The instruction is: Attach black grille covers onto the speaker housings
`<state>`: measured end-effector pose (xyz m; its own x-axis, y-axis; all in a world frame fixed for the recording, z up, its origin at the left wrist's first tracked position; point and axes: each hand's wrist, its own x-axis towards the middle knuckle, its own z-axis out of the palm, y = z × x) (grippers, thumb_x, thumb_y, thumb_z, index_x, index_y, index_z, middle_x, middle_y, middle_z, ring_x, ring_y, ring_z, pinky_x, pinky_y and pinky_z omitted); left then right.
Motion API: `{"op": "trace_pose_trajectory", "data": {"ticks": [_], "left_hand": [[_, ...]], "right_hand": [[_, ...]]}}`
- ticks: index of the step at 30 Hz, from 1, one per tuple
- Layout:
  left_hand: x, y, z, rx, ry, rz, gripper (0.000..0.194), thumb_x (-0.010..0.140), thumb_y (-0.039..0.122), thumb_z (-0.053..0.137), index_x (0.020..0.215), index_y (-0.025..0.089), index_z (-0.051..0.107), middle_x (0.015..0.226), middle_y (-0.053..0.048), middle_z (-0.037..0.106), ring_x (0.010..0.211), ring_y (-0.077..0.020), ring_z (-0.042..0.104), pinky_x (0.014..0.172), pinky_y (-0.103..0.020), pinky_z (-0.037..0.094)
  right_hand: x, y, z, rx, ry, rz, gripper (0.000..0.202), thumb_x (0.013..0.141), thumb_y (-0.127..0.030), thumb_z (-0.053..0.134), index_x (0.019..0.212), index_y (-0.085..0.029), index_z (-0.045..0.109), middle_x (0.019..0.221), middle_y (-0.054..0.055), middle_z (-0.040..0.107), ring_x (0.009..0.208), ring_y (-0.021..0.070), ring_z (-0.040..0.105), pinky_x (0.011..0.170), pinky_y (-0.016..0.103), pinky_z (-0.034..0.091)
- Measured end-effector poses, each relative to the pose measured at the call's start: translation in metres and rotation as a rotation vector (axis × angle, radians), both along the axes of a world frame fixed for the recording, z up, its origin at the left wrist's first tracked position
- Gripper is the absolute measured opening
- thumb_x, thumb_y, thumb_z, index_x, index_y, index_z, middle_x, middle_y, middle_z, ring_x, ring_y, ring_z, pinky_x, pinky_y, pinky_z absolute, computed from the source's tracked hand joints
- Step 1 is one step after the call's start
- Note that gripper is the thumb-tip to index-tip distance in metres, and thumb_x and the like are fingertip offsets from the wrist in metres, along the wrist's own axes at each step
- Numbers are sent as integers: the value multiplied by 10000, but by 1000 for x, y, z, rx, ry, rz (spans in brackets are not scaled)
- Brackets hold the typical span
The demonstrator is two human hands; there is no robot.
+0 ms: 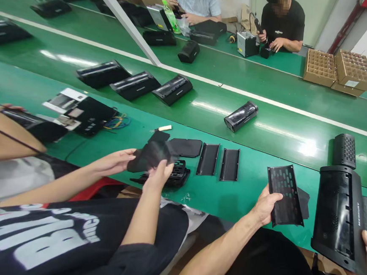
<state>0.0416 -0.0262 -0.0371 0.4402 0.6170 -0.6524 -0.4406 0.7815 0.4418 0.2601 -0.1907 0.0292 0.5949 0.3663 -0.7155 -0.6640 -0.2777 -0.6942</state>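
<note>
The slotted panel (288, 196) is a thin, matte black rectangle, its far half pierced by rows of rounded slots, with small tabs at its corners. The left hand (264, 205) pinches its left edge, thumb flat on the face and the other fingers mostly hidden behind, so the panel lies just right of the palm, tilted above the green tabletop (245, 193). A dark flat sheet (304, 203) peeks out beyond its right edge. Farther right, the black housing (336, 213) is a bulky, rounded box with a glossy front, a duller border and pale MERKURY lettering. The right hand (366, 255) grips its near right side, thumb along the edge; the fingers beneath are hidden, and the housing extends left and far from that hand. Just beyond the housing's far end stands a ribbed, perforated black cover (345, 151). Left of the panel, well apart, two shallow black trays (207, 159) with raised rims lie side by side, near a co-worker's hands (158, 175) holding a thin, blurred black sheet (148, 157).
</note>
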Motion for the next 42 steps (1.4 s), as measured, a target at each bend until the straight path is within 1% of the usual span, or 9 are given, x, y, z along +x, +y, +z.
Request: {"op": "trace_pose_trajectory", "data": {"ticks": [7,10,13,15,18,23,31,37,42], "left_hand": [[-1,0,5,-23,-40,19,518,554,203,848,1041,195,673,838,-25,752,757,-217,700,766,-362,571],[0,3,9,-67,-220,18,548,646,483,914,1054,176,713,965,-104,798,928,-304,755,913,-449,582],[3,6,11,-67,-419,29,737,711,781,798,1108,161,759,1092,-155,809,1131,-377,733,1068,-520,530],[9,8,13,-44,-469,35,774,717,819,774,1134,167,778,1103,-143,815,1159,-380,726,1113,-533,505],[21,9,18,-1,-529,3,781,777,816,721,1184,154,790,1164,-148,811,1212,-394,708,1143,-548,483],[41,6,33,154,-633,88,755,880,748,664,1341,155,737,1410,-136,721,1442,-368,561,1251,-490,386],[53,10,45,191,-729,128,753,895,719,669,1377,142,713,1499,-163,654,1509,-379,484,1294,-508,321],[57,12,46,215,-707,132,780,845,778,683,1315,159,755,1418,-173,706,1484,-391,508,1296,-521,317],[59,15,48,238,-621,71,700,811,856,639,1164,282,831,1302,-93,770,1463,-404,525,1197,-529,423]], "right_hand": [[6,-7,-7,15,-41,60,439,662,-424,859,1024,-184,795,842,98,847,760,369,827,827,501,706],[-2,-4,1,11,-90,83,514,724,-473,839,1150,-192,777,884,78,852,860,366,830,863,482,698],[-15,13,22,22,-225,286,714,820,-560,774,1460,-274,638,1279,63,799,1231,373,732,1044,488,618],[-24,31,39,4,-413,486,855,834,-596,771,1600,-348,484,1572,22,610,1472,369,534,1215,508,458],[-36,60,60,-60,-773,719,998,807,-649,791,1664,-349,376,1698,35,445,1569,408,372,1295,566,292],[-50,92,69,-100,-1164,953,918,911,-639,662,1695,-332,295,1593,117,507,1470,409,496,1232,606,368],[-47,107,68,-185,-1397,1088,873,932,-657,590,1695,-374,274,1471,123,542,1251,398,669,986,530,575],[-47,110,62,-259,-1476,1133,893,933,-697,554,1704,-379,233,1409,134,559,1134,390,718,854,506,619],[-47,111,52,-354,-1548,1138,907,945,-704,521,1718,-390,167,1415,143,549,1068,394,736,692,469,618]]}}
